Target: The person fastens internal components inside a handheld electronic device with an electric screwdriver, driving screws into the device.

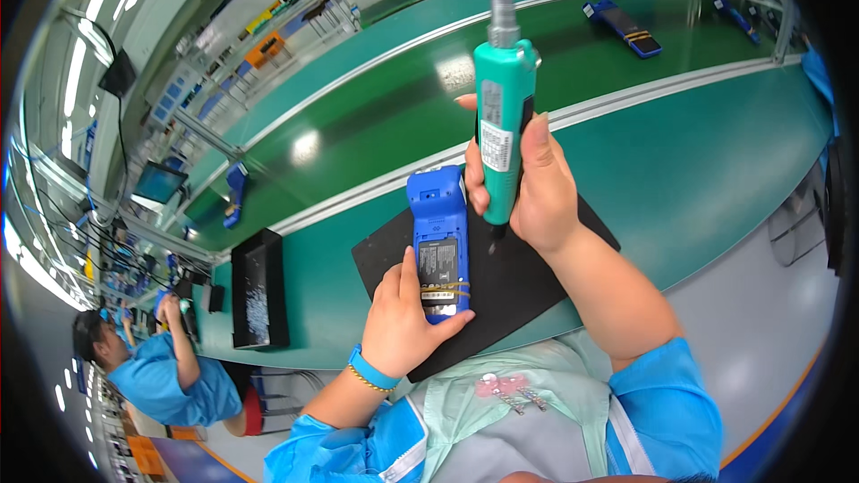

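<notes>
My right hand [542, 192] is wrapped round a green electric screwdriver [503, 130] that points down, with its cable running up from the top. The dark tip of the screwdriver is in the air near a blue handheld payment terminal [438, 206]. This terminal lies face down on a black mat [514, 295], its back showing a battery with a label and rubber bands round its lower part. My left hand [403, 317] grips the lower end of the terminal, fingers along its left side and thumb across the bottom corner.
A black tray [240, 300] with small pale parts stands on the green bench [331, 255] to the left. Beyond a metal rail runs a green conveyor belt [358, 125] carrying other blue terminals [624, 27]. At the far left sits a co-worker in a blue top [170, 380].
</notes>
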Available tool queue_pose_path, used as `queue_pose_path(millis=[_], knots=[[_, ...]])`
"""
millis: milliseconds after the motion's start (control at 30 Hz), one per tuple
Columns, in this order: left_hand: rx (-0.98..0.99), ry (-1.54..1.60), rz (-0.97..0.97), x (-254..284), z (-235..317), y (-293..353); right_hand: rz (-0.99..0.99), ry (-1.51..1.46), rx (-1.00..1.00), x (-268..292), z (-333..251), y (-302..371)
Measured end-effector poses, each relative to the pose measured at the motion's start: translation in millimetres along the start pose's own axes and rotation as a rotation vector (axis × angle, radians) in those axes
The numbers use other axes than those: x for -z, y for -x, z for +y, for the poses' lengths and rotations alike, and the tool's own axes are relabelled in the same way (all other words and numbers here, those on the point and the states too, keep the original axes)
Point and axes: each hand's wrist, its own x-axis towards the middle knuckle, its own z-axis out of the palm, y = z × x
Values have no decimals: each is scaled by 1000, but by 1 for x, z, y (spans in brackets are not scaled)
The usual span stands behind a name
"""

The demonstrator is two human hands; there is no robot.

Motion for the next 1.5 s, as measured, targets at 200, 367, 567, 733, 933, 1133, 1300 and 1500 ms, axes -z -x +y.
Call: queue_pose_path(millis=[200,367,567,733,933,1133,1300,1500], knots=[[-105,130,-91,6,6,5,-192,-90,-142,-15,-7,14],[-373,-31,-47,9,15,21,-213,-104,-130,-23,-8,19],[-777,-69,139,-28,4,21,-245,-10,-133,-30,-7,22],[-769,-70,117,-26,-4,22,-262,8,-71,-35,-2,22],[-720,-69,88,-32,-9,30,-258,32,-32,-39,6,22],[-637,-74,24,-32,-5,40,-285,56,-48,-41,6,22],[-623,-78,-6,-31,-7,41,-161,-88,-163,-43,5,29],[-671,-108,0,-34,-8,39,-341,107,-26,-39,7,23]])
